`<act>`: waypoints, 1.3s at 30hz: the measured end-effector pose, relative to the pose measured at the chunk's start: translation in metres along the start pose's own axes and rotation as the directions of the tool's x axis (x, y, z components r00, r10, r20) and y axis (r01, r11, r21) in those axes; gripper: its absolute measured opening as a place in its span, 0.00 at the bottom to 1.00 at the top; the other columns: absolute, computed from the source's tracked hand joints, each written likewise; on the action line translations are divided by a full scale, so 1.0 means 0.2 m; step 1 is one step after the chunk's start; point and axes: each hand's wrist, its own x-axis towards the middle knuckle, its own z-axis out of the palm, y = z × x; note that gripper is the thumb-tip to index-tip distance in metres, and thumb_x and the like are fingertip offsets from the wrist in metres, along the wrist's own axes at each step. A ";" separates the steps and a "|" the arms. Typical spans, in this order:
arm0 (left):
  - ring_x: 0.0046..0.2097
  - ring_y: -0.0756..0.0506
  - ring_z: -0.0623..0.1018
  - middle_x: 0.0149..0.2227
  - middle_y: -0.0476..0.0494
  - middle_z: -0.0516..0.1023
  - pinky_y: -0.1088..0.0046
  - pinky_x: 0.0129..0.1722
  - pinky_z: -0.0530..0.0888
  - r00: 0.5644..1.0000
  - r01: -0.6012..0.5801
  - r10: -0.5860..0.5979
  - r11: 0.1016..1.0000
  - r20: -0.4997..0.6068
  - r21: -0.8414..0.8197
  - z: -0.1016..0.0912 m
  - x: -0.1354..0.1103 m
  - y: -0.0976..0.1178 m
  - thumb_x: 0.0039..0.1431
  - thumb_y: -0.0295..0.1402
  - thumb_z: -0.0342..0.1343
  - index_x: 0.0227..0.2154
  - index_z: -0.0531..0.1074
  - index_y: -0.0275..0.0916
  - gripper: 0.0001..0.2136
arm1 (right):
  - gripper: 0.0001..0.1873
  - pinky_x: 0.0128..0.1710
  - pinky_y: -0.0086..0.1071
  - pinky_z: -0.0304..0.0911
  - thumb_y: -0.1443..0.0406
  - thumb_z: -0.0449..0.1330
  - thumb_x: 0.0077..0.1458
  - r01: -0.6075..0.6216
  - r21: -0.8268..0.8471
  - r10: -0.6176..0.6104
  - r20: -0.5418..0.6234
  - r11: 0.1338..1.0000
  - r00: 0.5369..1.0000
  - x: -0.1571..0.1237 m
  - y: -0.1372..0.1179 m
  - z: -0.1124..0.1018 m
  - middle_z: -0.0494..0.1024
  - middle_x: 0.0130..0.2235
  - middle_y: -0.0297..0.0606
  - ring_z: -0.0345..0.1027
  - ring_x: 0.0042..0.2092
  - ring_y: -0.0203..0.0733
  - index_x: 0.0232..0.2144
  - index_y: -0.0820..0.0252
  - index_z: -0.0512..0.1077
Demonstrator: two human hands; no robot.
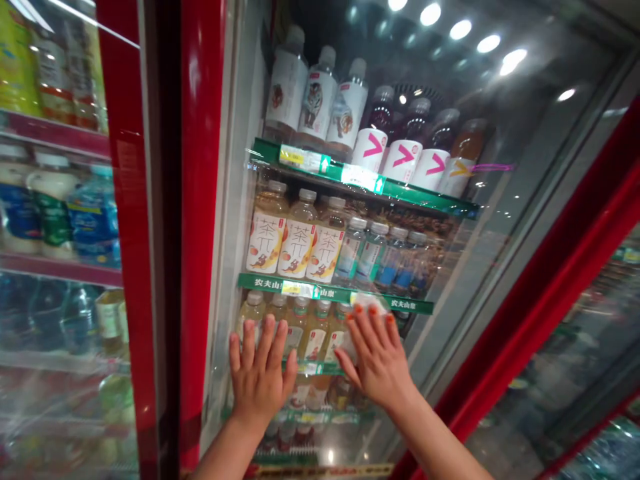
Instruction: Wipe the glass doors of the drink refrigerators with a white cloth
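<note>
My left hand [261, 373] lies flat with fingers spread against the glass door [420, 373] of a red-framed drinks fridge, in front of the lower bottles. To its right, my right hand [379, 357] is also stretched out flat on the glass, fingers pointing up. A whitish patch [371, 302] shows behind its fingertips; whether it is a tissue or cloth under the fingers I cannot make out. Behind the glass stand tea bottles [296, 237] with white and yellow labels. Bottles with a pink arrow-like mark [404, 155] fill part of the shelf above.
Green shelf edges [320, 289] carry price tags inside the fridge. A red door frame [540, 293] slopes along the right, and a red upright [203, 200] stands at the left. Another fridge with blue-labelled bottles [95, 210] is farther left.
</note>
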 end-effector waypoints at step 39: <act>0.80 0.39 0.61 0.79 0.34 0.61 0.57 0.78 0.67 0.984 0.167 -0.177 0.955 -0.016 -0.245 -0.10 -0.36 -0.01 0.67 0.23 0.59 0.78 0.55 0.40 0.39 | 0.38 0.85 0.43 0.37 0.59 0.59 0.71 0.626 0.244 -0.651 0.029 0.741 0.759 0.63 -0.01 0.05 0.58 0.81 0.32 0.33 0.85 0.39 0.78 0.60 0.60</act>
